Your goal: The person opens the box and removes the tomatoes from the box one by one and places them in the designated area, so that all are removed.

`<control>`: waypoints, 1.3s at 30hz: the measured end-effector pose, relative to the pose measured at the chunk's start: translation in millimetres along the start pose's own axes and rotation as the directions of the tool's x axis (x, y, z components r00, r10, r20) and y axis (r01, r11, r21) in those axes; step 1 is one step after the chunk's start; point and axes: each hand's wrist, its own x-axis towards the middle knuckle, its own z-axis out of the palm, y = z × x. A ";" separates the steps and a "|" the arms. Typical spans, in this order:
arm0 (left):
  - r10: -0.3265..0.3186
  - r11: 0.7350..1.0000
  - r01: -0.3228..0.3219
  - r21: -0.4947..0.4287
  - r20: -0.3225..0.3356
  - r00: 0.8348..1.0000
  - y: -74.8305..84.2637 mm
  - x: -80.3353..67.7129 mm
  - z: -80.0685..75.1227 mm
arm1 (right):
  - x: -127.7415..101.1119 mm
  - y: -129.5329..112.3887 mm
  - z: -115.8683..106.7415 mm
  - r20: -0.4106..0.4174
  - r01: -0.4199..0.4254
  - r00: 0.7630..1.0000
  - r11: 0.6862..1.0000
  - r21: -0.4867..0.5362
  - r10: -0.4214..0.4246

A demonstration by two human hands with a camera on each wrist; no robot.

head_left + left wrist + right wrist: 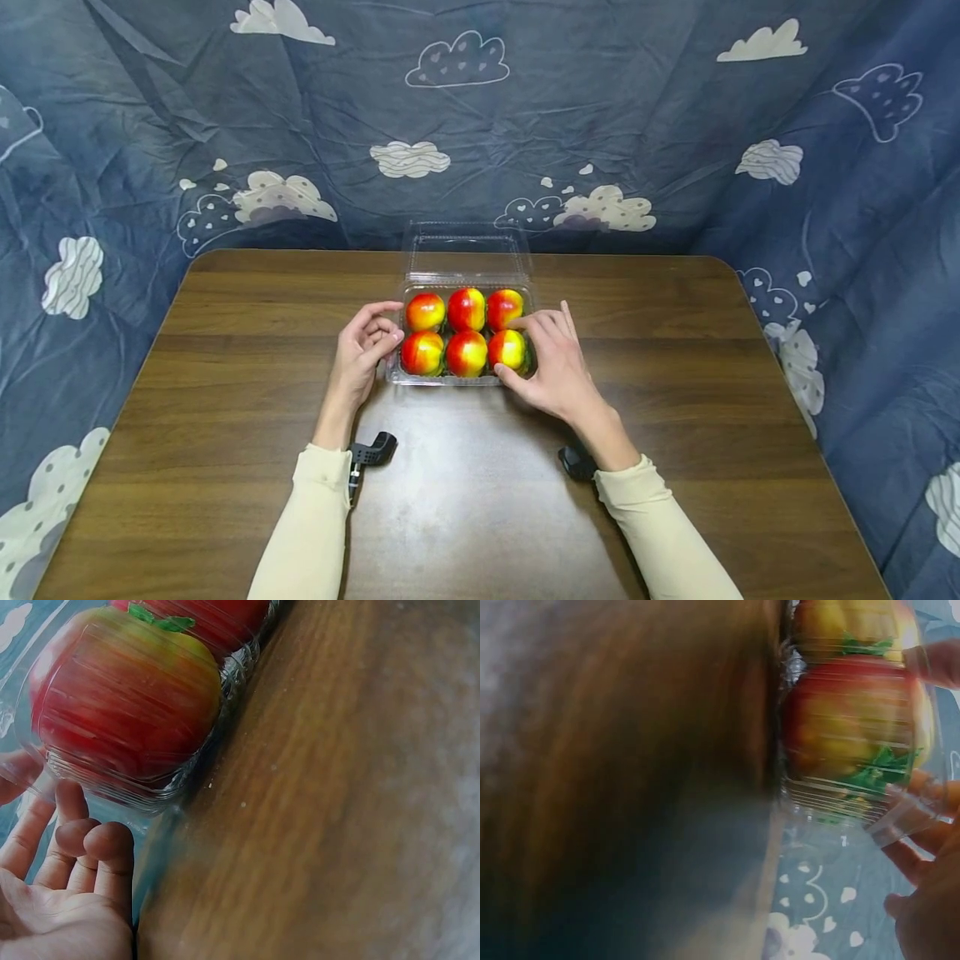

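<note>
A clear plastic clamshell tray (397, 377) sits on the brown wooden counter (225, 400) directly between the two hands, its hinged lid (465, 250) standing open on the far side, away from the person. Six red-and-yellow fruits fill the tray in two rows of three. The left hand (362, 350) rests beside the tray's left wall, fingers loosely curled toward it; the left wrist view shows those fingers (90, 855) bent just short of the plastic and grasping nothing. The right hand (551, 367) lies against the tray's right end, thumb at the near corner and fingers spread over the near-right fruit (507, 349); contact with the fruit or the tray edge appears likely, but whether the hand grips or merely rests cannot be told, as the right wrist view is blurred. Judgement: the work in hand looks like steadying the tray. It would be done well by light, even pressure from both sides low on the walls, since thin plastic of this kind likely flexes and could tip the fruits. Fingers should stay off the lid's seating rim, and the tray should stay flat on the counter.
</note>
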 end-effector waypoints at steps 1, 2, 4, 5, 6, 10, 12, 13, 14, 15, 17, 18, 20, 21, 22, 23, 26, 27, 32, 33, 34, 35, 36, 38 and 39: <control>-0.003 1.000 0.003 0.000 -0.001 1.000 0.2 0.2 0.4 | 0.2 -0.4 -0.8 0.008 -0.005 1.000 1.000 -0.018 0.005; -0.005 1.000 0.005 0.002 0.000 1.000 0.0 0.4 0.5 | 0.5 -0.6 -1.4 0.013 -0.009 1.000 1.000 -0.028 0.009; -0.008 1.000 0.008 0.002 -0.001 1.000 0.2 0.5 1.1 | 1.1 -0.5 -2.4 0.024 -0.015 1.000 1.000 -0.023 0.016; -0.009 1.000 0.009 0.003 -0.001 1.000 0.4 0.2 1.1 | 1.3 -0.3 -2.4 0.025 -0.016 1.000 1.000 -0.015 0.016; -0.008 1.000 0.008 0.003 0.000 1.000 0.5 0.2 0.9 | 1.7 0.0 -2.1 0.028 -0.019 0.999 1.000 -0.003 0.019; -0.001 1.000 0.001 0.006 0.001 1.000 1.9 -0.4 0.8 | 3.0 0.7 -0.6 0.022 -0.030 0.999 0.999 0.036 0.030; 0.002 1.000 -0.002 0.001 0.002 1.000 1.7 -0.2 1.2 | 2.9 0.6 -0.9 0.017 -0.042 0.999 0.998 0.046 0.042; 0.005 1.000 -0.005 0.000 0.001 1.000 1.9 -0.3 1.5 | 2.8 0.4 -1.2 0.013 -0.045 0.999 0.998 0.049 0.044; 0.006 1.000 -0.006 -0.002 0.002 1.000 1.7 -0.3 1.5 | 2.8 0.2 -1.5 0.010 -0.048 0.999 0.998 0.051 0.048; 0.007 1.000 -0.007 -0.004 0.003 1.000 1.5 -0.4 1.3 | 2.7 -0.1 -1.8 0.009 -0.051 0.999 0.997 0.052 0.050; 0.008 1.000 -0.008 -0.008 0.007 1.000 1.0 -0.5 0.9 | 2.7 -0.6 -2.6 0.003 -0.050 0.999 0.997 0.052 0.050; 0.008 1.000 -0.008 -0.009 0.008 1.000 0.9 -0.5 0.7 | 2.7 -0.7 -2.9 0.000 -0.049 0.999 0.997 0.054 0.049; 0.008 1.000 -0.008 -0.010 0.010 1.000 0.8 -0.5 0.5 | 2.6 -0.8 -3.7 -0.001 -0.051 0.999 0.997 0.059 0.051; 0.009 1.000 -0.009 -0.009 0.011 1.000 0.8 -0.6 0.5 | 2.6 -0.9 -4.1 -0.001 -0.052 0.999 0.997 0.061 0.052; 0.010 1.000 -0.010 -0.008 0.011 1.000 0.9 -0.7 0.5 | 2.6 -1.0 -4.6 -0.001 -0.054 0.999 0.996 0.066 0.054; 0.010 1.000 -0.010 -0.006 0.010 1.000 1.0 -0.8 0.6 | 2.6 -1.2 -5.1 0.001 -0.058 0.998 0.996 0.071 0.058; 0.013 1.000 -0.013 -0.004 0.009 1.000 1.6 -1.1 1.1 | 2.7 -2.2 -6.5 0.005 -0.065 0.998 0.994 0.086 0.065; 0.013 1.000 -0.013 -0.006 0.010 1.000 1.7 -1.3 1.2 | 2.7 -2.6 -7.0 0.005 -0.065 0.998 0.994 0.089 0.065; 0.016 1.000 -0.016 -0.018 0.009 1.000 1.4 -1.7 1.4 | 1.6 -4.2 -9.5 0.017 -0.083 0.997 0.989 0.125 0.081; 0.016 1.000 -0.016 -0.019 0.009 1.000 1.3 -1.6 1.1 | 1.4 -4.6 -9.8 0.019 -0.085 0.996 0.988 0.131 0.083; 0.018 1.000 -0.017 -0.018 0.008 1.000 1.1 -1.5 0.9 | 1.2 -5.0 -10.2 0.020 -0.086 0.996 0.987 0.138 0.084; 0.018 1.000 -0.018 -0.013 0.009 1.000 1.1 -1.3 0.7 | 1.1 -5.3 -10.4 0.018 -0.085 0.996 0.986 0.141 0.084; 0.019 1.000 -0.019 -0.010 0.009 1.000 1.2 -1.1 0.6 | 1.2 -5.6 -10.6 0.015 -0.082 0.997 0.986 0.144 0.080; 0.019 1.000 -0.019 -0.006 0.010 1.000 1.4 -0.7 0.3 | 1.7 -5.9 -10.7 0.002 -0.068 0.998 0.986 0.151 0.068; 0.019 1.000 -0.019 -0.008 0.011 1.000 1.4 -0.6 0.2 | 2.0 -6.0 -10.6 -0.007 -0.059 0.998 0.986 0.158 0.061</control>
